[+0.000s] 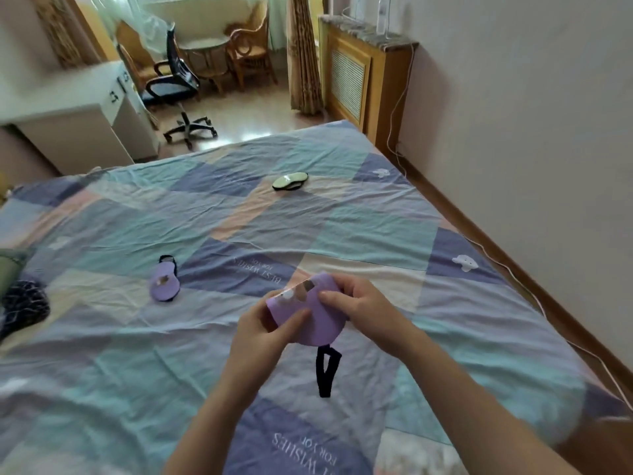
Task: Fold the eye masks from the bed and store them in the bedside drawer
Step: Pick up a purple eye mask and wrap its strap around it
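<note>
Head view: you hold a purple mask (317, 315) over the bed (359, 231) at about 6 o'clock of frame centre. Your left hand (263, 334) pinches its left edge, thumb on top, fingers under. Your right hand (363, 308) pinches the right side, thumb pressed on the face of the mask. The mask looks folded in half, printed side up. Its black strap (327, 371) hangs down from the lower edge, loose end near the sheet. A second purple mask (163, 282) lies folded on the bed at 9 o'clock of your hands, well apart, strap poking out at its far end. A green mask (290, 181) lies flat at 12 o'clock, far up the bed. Dark patterned cloth (24, 305) sits at the left edge. An office chair (174, 84) stands on the floor beyond the bed. Drawer not seen.
</note>
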